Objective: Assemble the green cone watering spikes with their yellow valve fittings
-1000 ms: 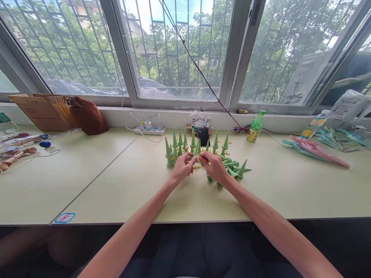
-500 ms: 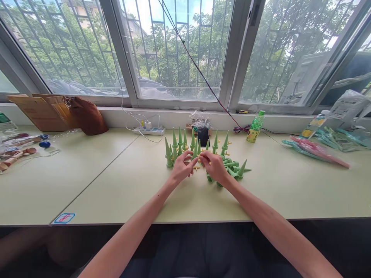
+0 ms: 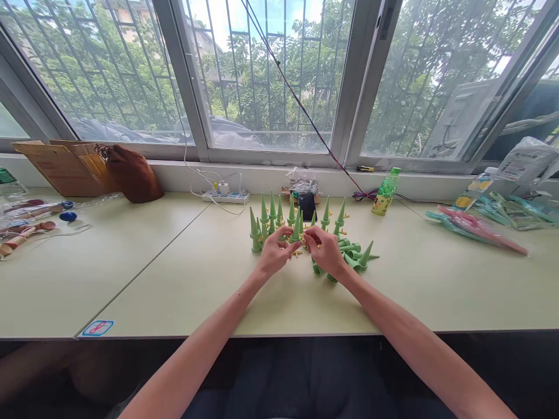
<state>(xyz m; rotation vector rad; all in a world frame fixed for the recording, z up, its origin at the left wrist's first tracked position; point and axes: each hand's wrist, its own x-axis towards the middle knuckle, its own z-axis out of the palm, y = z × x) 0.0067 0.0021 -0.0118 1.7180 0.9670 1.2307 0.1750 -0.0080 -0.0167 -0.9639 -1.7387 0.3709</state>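
Observation:
Several green cone-shaped spikes (image 3: pixel 271 218) stand upright in a group at the middle of the pale green table (image 3: pixel 183 279). More of the same cones lie on their sides in a pile (image 3: pixel 356 256) to the right. My left hand (image 3: pixel 274 251) and my right hand (image 3: pixel 325 250) meet in front of the standing group. Both pinch one upright green cone (image 3: pixel 296 228) between their fingertips. A small yellow piece (image 3: pixel 297 254) lies on the table just below the hands.
A white power strip (image 3: pixel 226 196) and a black phone (image 3: pixel 307 205) sit behind the cones. A green bottle (image 3: pixel 383 198) stands right of them, packets (image 3: pixel 480 230) lie at far right. A brown pouch (image 3: pixel 131 173), cardboard (image 3: pixel 61 166) and wooden toys (image 3: pixel 26 230) occupy the left.
The hands have lifted the pinched cone slightly and shifted a little; the arms and the other cones stay where they were.

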